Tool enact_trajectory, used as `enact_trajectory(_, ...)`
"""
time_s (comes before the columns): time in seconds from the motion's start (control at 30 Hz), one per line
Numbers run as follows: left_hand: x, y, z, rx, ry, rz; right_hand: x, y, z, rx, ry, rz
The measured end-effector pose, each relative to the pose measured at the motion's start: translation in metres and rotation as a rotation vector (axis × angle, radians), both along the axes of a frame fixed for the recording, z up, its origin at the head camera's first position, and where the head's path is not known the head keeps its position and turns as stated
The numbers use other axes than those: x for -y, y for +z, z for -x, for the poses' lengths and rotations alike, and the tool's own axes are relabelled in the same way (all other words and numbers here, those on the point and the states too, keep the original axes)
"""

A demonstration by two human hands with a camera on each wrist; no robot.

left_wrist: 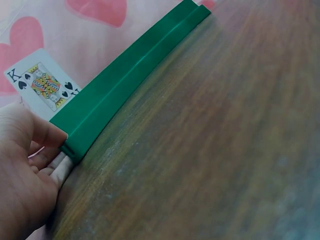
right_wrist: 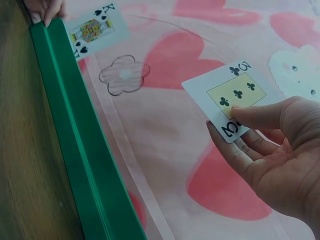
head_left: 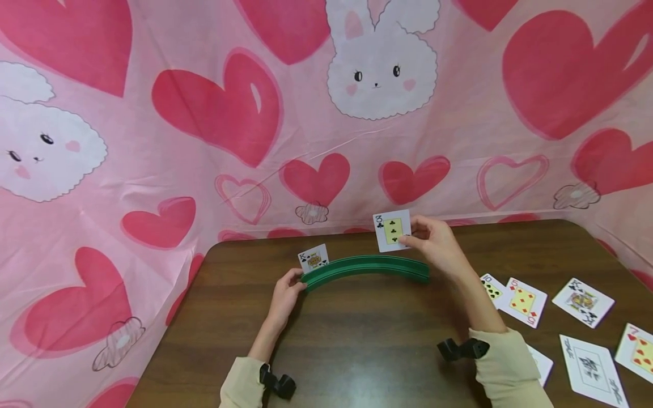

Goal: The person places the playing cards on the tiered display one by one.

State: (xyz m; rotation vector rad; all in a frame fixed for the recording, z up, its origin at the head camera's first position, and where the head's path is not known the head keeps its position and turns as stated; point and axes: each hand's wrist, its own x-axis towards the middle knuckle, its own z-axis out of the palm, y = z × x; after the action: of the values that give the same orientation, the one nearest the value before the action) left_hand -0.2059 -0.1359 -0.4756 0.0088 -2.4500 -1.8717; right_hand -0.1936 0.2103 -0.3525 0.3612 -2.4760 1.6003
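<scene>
A curved green card holder (head_left: 367,264) stands on the brown table, its left end pinched between the thumb and fingers of my left hand (head_left: 285,294). Upright in the holder's left end is a king of spades (left_wrist: 45,85), its lower edge hidden by the green wall. My right hand (head_left: 436,243) pinches a three of clubs (right_wrist: 235,97), thumb across its face and fingers behind. That card is raised above the right half of the holder, face toward me.
Face-up cards lie on the table at right: a ten (head_left: 491,290), a five of diamonds (head_left: 522,302), a king of clubs (head_left: 583,302), a joker (head_left: 592,368) and a seven of hearts (head_left: 637,354). Another card (head_left: 542,362) is partly behind my right sleeve. A pink heart-print cloth (head_left: 306,130) hangs behind the table.
</scene>
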Motion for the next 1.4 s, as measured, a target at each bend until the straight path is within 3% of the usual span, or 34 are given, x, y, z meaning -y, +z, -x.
enact_trajectory(0.57,0.001,-0.002,0.0,-0.003,0.001,0.008,0.029,-0.001,0.009,-0.05,0.08,0.034)
enact_trajectory(0.87,0.0,0.0,0.0,0.0,-0.004,0.0,0.053,0.001,0.01,-0.033,0.122,0.061)
enact_trajectory(1.2,0.0,-0.001,0.0,-0.007,-0.007,0.004,0.079,0.006,0.009,0.006,0.115,0.164)
enact_trajectory(1.4,0.0,-0.001,0.0,-0.004,-0.001,0.012,0.089,0.006,0.009,-0.025,0.115,0.212)
